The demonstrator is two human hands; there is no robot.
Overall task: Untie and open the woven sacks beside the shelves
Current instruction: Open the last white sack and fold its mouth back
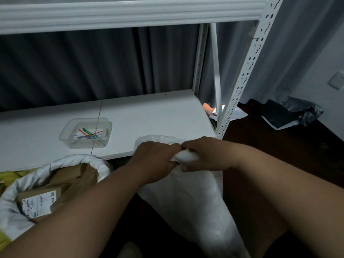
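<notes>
1. Both hands, left hand (154,161) and right hand (204,155), grip the white sack's (186,202) bunched neck between them.
2. Untying seems underway; next, loosen the tie, spread the mouth.

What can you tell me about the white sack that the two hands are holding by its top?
The white woven sack looks like thin, slightly shiny plastic weave. Its neck is gathered and twisted into a tight bunch, gripped between the left hand and the right hand, so it is not open. Loose fabric above the bunch rests against the front edge of the white shelf board. The body hangs down and widens toward the dark floor. Its contents are hidden, and no tie is visible.
</notes>
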